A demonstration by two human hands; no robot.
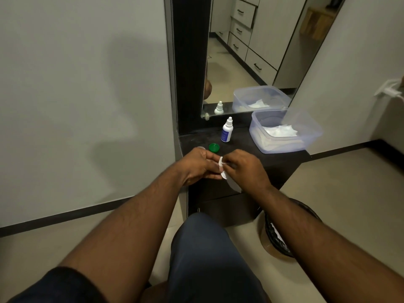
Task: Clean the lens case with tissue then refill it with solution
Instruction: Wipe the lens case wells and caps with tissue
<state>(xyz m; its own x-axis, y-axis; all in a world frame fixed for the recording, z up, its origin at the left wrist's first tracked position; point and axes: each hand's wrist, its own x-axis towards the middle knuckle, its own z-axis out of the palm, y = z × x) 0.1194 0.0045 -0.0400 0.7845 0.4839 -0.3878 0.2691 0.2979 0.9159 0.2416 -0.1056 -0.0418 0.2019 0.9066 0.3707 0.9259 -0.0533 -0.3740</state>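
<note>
Meeting over the cabinet, left hand and right hand pinch lens case.

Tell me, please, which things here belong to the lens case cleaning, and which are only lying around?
For the job:
- lens case, held in the left hand
- tissue, gripped by the right hand
- solution bottle
- green cap
- clear cap
- plastic tub holding spare tissues

Only lying around:
- mirror
- waste bin on the floor
</note>
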